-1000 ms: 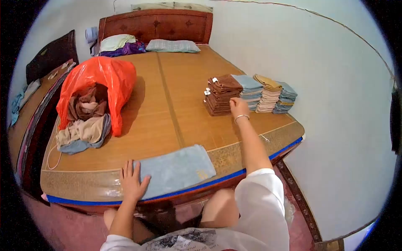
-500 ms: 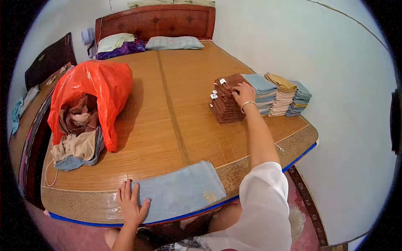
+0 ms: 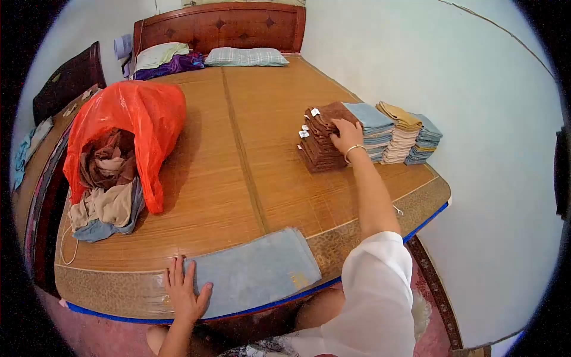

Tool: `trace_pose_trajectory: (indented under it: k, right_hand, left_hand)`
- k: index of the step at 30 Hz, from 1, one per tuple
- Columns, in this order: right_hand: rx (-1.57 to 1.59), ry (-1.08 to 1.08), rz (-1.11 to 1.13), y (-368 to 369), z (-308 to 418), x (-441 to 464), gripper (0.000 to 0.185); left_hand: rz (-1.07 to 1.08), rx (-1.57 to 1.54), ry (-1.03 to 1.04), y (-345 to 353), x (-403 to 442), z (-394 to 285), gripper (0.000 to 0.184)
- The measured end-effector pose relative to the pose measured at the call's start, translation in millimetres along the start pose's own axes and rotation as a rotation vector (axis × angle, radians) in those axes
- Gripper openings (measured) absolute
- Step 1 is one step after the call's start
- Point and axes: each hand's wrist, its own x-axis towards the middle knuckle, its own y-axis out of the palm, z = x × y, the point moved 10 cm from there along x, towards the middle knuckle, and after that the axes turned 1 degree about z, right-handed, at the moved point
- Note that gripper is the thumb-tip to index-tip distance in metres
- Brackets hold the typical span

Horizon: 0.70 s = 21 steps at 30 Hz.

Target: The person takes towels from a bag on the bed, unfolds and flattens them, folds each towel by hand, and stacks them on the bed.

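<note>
My left hand (image 3: 187,293) lies flat with its fingers spread at the left end of a light blue towel (image 3: 256,271), which is laid out along the bed's front edge. Gold lettering marks the towel's near right corner. My right hand (image 3: 347,137) reaches to a stack of folded brown towels (image 3: 324,156) with white tags. Its fingers bend over the top and the thumb presses at the near edge, closed on the upper towels. Beside that stack stand folded blue towels (image 3: 369,116), a stack topped with a mustard towel (image 3: 399,116), and more blue towels (image 3: 427,134).
On the left, an open red plastic bag (image 3: 160,119) spills crumpled brown, beige and blue towels (image 3: 113,205) onto the bed mat (image 3: 232,196). Pillows (image 3: 247,57) and purple cloth (image 3: 172,65) lie by the wooden headboard (image 3: 244,30). A wall (image 3: 476,178) stands on the right.
My right hand has shifted slightly, its fingers and thumb still at the brown stack's upper edge. My left hand stays by the blue towel. The view has moved a little.
</note>
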Motion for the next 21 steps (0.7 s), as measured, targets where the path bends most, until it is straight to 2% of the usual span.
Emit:
trace_pose_trajectory:
  k: [5, 7, 9, 11, 12, 15, 16, 17, 20, 21]
  right_hand:
    - [-0.161, 0.130, 0.109, -4.4, 5.5, 11.1, 0.026]
    - [-0.211, 0.022, -0.003, -2.7, 16.2, 13.2, 0.022]
    - [-0.203, -0.056, -0.058, -11.7, 23.0, 10.5, 0.027]
    - [0.205, 0.243, 0.053, -26.7, 0.5, 11.2, 0.038]
    - [0.372, 0.248, -0.137, -33.2, -14.1, 17.2, 0.047]
    - [0.273, 0.223, -0.180, -27.1, -29.7, 45.6, 0.047]
    - [0.234, 0.199, -0.022, -9.5, -27.8, 55.4, 0.053]
    - [0.235, 0.195, -0.018, -4.7, -28.3, 56.5, 0.053]
    - [-0.118, 0.256, 0.407, 51.9, -32.9, 42.5, 0.071]
    - [-0.109, 0.250, 0.416, 58.2, -36.6, 40.0, 0.071]
  left_hand:
    - [0.029, 0.010, -0.002, 0.6, -1.1, -0.2, 0.059]
    - [0.036, 0.016, -0.007, 1.5, -1.2, -0.3, 0.059]
    - [0.040, 0.023, -0.016, 2.7, -1.0, 0.8, 0.059]
    - [0.026, -0.005, -0.006, 2.1, -1.5, 0.8, 0.062]
    - [0.027, -0.002, -0.012, 2.1, -1.8, 1.4, 0.062]
    - [0.035, 0.017, -0.006, 2.4, -1.4, 0.1, 0.062]
    - [0.029, 0.019, 0.006, 2.8, -2.1, 0.1, 0.062]
    - [0.024, 0.020, 0.015, 2.7, -2.7, -0.7, 0.061]
    - [0.041, 0.036, 0.005, 5.0, -0.8, -1.0, 0.061]
    - [0.034, 0.039, 0.012, 3.4, -1.9, 0.1, 0.061]
